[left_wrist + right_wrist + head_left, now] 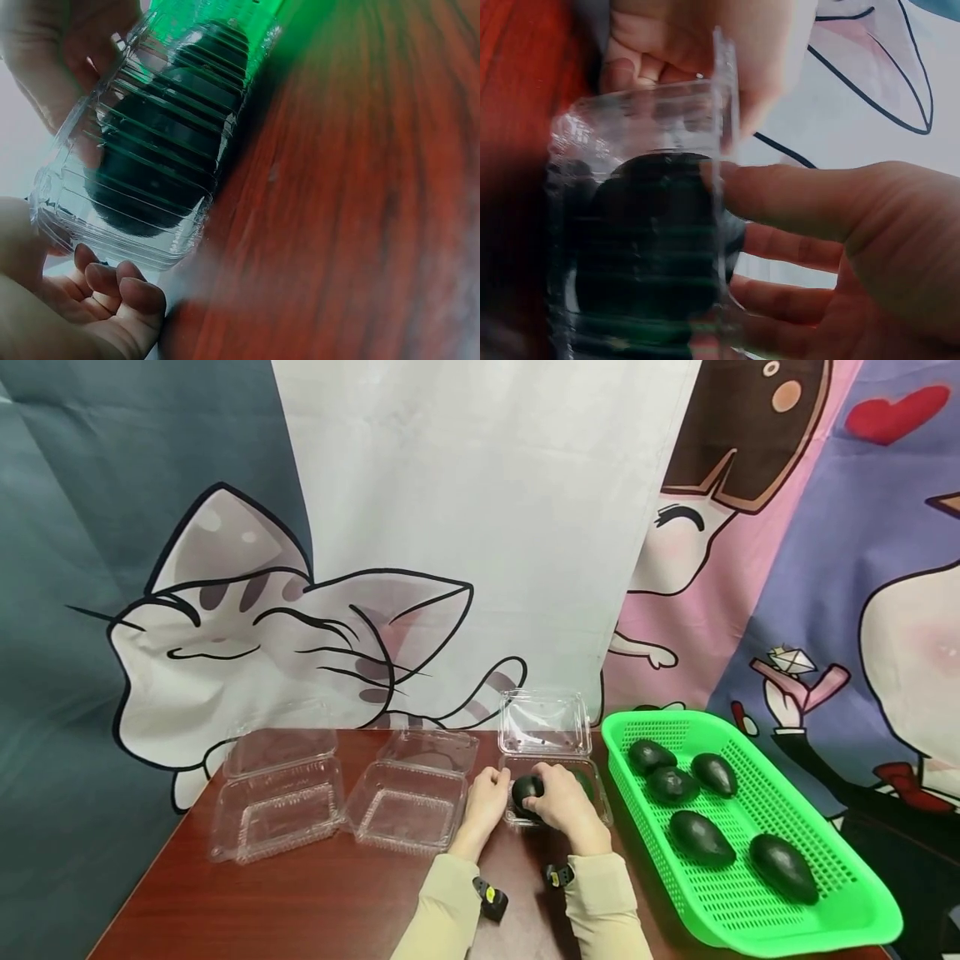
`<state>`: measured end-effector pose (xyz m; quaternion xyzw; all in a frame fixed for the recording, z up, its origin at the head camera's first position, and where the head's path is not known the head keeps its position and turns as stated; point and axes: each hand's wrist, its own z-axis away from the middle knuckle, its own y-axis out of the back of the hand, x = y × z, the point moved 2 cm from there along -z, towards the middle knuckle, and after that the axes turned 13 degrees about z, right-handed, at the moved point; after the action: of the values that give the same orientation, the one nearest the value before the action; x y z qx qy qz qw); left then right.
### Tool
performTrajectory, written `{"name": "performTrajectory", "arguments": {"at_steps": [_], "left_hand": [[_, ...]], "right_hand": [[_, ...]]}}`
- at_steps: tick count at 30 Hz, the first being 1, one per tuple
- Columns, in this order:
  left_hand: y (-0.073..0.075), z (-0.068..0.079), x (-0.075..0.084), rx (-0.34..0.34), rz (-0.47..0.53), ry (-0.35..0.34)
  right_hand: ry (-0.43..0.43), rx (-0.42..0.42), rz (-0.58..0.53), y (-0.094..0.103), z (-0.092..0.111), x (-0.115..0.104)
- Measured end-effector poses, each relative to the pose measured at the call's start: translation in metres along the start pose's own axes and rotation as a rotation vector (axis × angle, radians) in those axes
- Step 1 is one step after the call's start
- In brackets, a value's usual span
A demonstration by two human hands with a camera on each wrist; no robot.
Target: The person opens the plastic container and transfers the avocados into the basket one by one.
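Observation:
Inside a clear plastic clamshell container (517,820), a dark avocado (527,791) is held by my right hand (566,803). The thumb and fingers curl round it from the right, as the right wrist view shows. A second dark green avocado (583,783) lies in the container, partly hidden behind that hand. At the container's left side my left hand (487,797) pinches the edge with curled fingers. Seen from the left wrist, the avocado (154,161) appears through the ribbed clear wall. The container's lid (545,724) stands raised at the back.
Right of the container stands a green plastic basket (651,852) with several avocados (701,838) in it. Two open clear containers, a middle one (408,777) and a far left one (281,777), sit on the reddish-brown table (300,910). A printed cloth (480,485) hangs behind the table.

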<state>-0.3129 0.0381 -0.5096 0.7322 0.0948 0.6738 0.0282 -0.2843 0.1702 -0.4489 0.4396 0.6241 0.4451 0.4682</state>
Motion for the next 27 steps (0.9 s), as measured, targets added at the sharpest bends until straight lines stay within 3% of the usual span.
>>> {"name": "performTrajectory", "arguments": {"at_steps": [11, 27], "left_hand": [[0.003, 0.001, -0.002, -0.013, 0.002, 0.015], [0.001, 0.000, -0.004, -0.020, 0.002, 0.014]], "right_hand": [[0.006, -0.077, 0.021, -0.017, -0.004, -0.007], [0.002, -0.019, -0.020, -0.022, -0.006, -0.001]]}}
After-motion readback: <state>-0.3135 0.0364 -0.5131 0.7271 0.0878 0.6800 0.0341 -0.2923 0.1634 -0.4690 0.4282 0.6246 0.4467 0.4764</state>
